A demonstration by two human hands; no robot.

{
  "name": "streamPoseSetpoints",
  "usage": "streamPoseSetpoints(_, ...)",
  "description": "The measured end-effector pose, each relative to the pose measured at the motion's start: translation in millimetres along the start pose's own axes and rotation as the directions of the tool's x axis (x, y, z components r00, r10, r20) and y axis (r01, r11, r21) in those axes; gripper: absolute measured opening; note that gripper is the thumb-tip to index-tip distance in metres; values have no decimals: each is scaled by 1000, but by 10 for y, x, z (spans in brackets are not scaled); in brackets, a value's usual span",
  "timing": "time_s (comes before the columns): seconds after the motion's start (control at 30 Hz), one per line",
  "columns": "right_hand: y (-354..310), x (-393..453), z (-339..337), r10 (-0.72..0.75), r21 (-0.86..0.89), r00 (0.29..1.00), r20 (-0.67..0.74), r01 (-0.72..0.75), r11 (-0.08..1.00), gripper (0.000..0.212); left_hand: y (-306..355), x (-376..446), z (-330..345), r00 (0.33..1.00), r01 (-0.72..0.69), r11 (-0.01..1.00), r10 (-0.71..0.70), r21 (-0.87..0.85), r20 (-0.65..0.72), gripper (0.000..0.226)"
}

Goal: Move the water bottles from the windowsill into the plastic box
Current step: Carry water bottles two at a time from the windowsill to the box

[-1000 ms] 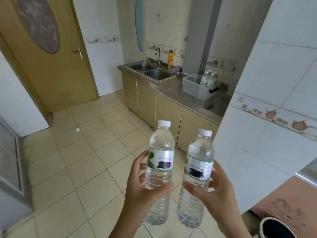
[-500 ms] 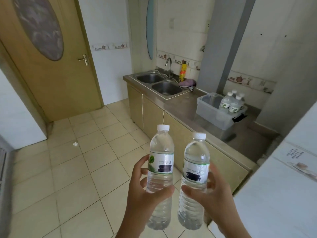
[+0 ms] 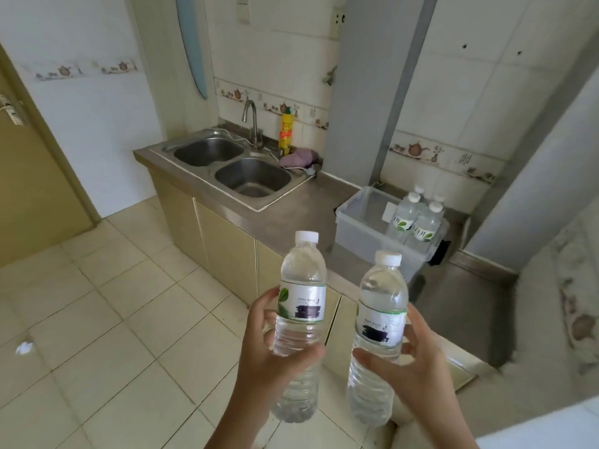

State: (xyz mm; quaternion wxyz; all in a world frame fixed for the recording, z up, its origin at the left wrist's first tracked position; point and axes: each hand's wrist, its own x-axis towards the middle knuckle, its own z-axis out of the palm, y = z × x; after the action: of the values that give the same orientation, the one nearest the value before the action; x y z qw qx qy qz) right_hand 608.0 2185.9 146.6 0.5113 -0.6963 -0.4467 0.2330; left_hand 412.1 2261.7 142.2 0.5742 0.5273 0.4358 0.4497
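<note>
Risk I see: left hand (image 3: 275, 361) and right hand (image 3: 418, 367) each wrap a clear, white-capped plastic water bottle (image 3: 299, 322) (image 3: 377, 338) (slick sides); lowering both could topple bottles (image 3: 413, 218) in the translucent plastic box (image 3: 359, 234).

Water bottles (image 3: 299, 286) clear glossy plastic, ribbed below, white caps, paper-like labels. Plastic box (image 3: 363, 228) translucent, matt. Sink (image 3: 252, 179) brushed metal, dull sheen. Desk (image 3: 311, 205) grey, smooth metal-looking. Floor (image 3: 113, 319) glazed beige tile.

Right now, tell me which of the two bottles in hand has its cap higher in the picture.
The water bottle in the left hand: its white cap sits higher than the cap of the right hand's bottle.
</note>
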Motion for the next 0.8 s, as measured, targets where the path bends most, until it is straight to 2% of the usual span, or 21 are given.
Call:
streamPoseSetpoints(0.17, -85, 712, 3, 31, 9, 988, -151, -30, 1000, 85, 150, 1064, 319, 983, -20, 1000, 19, 0, 183, 85)
streamPoseSetpoints(0.4, 175, 1717, -279, 30, -16, 921, -389, -40, 999, 82, 131, 2243, 1203, 928, -23, 999, 33, -32, 371, 89)
streamPoseSetpoints(0.57, 427, 2436, -566, 0, -20, 859, -512, -12, 1000, 83, 24, 2939, 1992, 904, 6, 999, 18, -54, 428, 89)
streamPoseSetpoints(0.8, 736, 3169, -775, 54, 76, 829, -557, -13, 997, 91, 7, 3571, 2766, 867, -40, 999, 49, -29, 496, 84)
